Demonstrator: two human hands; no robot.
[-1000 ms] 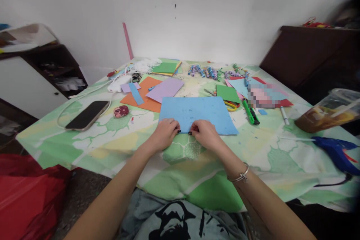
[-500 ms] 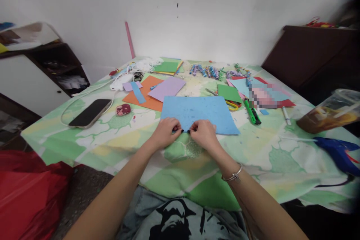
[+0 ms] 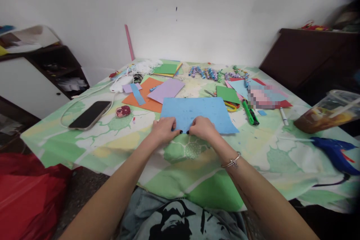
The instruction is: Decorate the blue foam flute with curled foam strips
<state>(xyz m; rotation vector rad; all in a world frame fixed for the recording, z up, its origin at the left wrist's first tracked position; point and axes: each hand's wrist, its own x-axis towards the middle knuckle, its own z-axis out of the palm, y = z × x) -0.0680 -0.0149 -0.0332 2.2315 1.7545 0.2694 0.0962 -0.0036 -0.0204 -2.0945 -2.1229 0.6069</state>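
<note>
A sheet of blue paper (image 3: pixel 197 109) lies in front of me on the table, its right corner lifted a little. At its near edge, left of the middle, my left hand (image 3: pixel 165 127) is closed with the thumb pressed on the edge. Close beside it my right hand (image 3: pixel 201 126) grips the same edge, thumb tip towards the left thumb. A narrow gap separates the two thumbs. The fingertips under and behind the thumbs are partly hidden. A bracelet hangs on my right wrist.
Purple paper (image 3: pixel 167 90) and orange paper (image 3: pixel 131 99) lie behind on the left, near a phone (image 3: pixel 90 114). Scissors (image 3: pixel 231 107), a green cutter (image 3: pixel 249 112), a drink cup (image 3: pixel 323 114) and a blue glue gun (image 3: pixel 336 153) are on the right. Curled paper strips (image 3: pixel 210 74) lie at the back.
Both hands stay at the near edge of the blue paper. Their fingers have shifted slightly along it and press flatter. The view has tilted a little.
</note>
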